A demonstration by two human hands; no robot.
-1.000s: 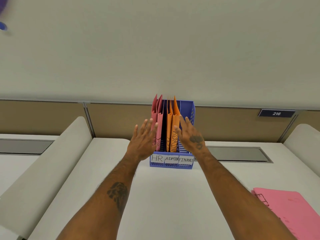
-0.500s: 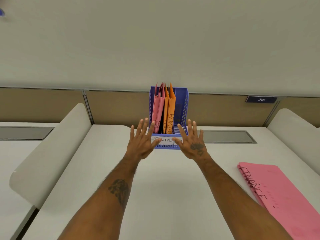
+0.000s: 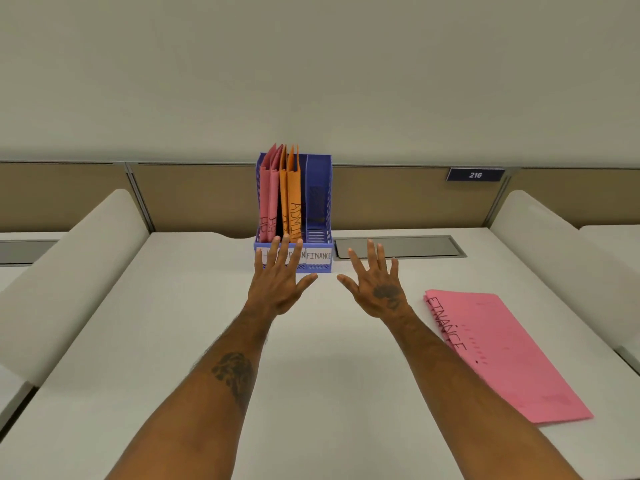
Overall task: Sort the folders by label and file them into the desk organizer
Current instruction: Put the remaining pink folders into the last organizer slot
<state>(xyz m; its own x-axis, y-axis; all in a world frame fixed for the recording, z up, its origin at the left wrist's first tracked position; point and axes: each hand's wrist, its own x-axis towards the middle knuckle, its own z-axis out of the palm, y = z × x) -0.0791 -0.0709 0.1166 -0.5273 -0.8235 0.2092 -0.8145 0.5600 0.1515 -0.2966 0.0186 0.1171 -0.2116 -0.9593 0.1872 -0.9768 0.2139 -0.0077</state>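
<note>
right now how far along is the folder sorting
Done: pink HR folders and orange ADMIN folders stand in the blue plastic desk organizer. In hand: nothing; left hand and right hand are open. Left: the pink FINANCE folders lie on the desk; their slot is empty.

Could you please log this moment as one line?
left hand: open, empty | right hand: open, empty | organizer: finance slot empty | pink finance folders: flat on desk, unfiled
</note>
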